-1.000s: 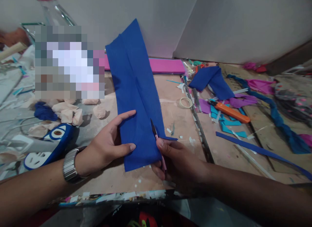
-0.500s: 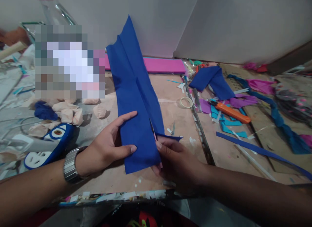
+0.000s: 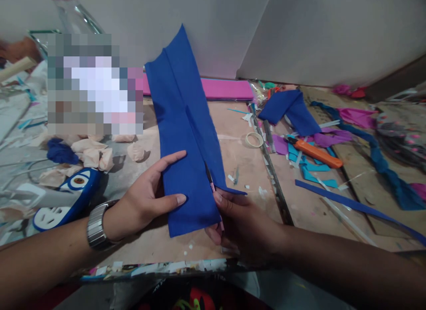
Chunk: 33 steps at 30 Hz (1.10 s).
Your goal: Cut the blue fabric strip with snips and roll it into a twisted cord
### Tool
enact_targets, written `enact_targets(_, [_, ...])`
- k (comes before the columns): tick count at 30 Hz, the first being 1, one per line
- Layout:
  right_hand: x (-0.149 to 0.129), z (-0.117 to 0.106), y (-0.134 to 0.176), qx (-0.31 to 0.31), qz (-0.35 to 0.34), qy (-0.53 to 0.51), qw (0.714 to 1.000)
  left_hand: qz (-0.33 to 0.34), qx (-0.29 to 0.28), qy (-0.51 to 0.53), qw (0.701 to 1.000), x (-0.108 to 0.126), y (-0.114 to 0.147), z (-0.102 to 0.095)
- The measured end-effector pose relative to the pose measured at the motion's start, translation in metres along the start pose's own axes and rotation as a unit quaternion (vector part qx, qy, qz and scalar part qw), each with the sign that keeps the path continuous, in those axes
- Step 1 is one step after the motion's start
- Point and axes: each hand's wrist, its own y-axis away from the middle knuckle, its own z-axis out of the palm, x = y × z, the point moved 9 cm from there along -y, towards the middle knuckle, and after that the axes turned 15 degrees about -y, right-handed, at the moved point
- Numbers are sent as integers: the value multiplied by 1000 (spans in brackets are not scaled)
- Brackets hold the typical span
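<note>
the blue fabric (image 3: 193, 176) lay left of the tape roll (image 3: 254, 146). left of that roll, the left hand (image 3: 143, 201) rested its spread thumb and forefinger upon the fabric; the hold of its other fingers could not be told. below-left of the roll, the right hand (image 3: 241, 208) grasped the pink-handled scissors (image 3: 208, 174). slack, caused by weak left-hand pressure, could have skewed the cut. the handles were largely covered; a mosaic (image 3: 96, 83) obscured items farther left of the roll.
</note>
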Motion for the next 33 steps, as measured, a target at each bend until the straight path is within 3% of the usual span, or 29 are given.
enact_targets(29, [-3,-6,-1,0,-16,-9,1000,10,22,-12,1000,0,-3,-5])
enact_targets(33, [-3,-7,0,29,-9,-27,999,6,16,-27,999,2,-3,-3])
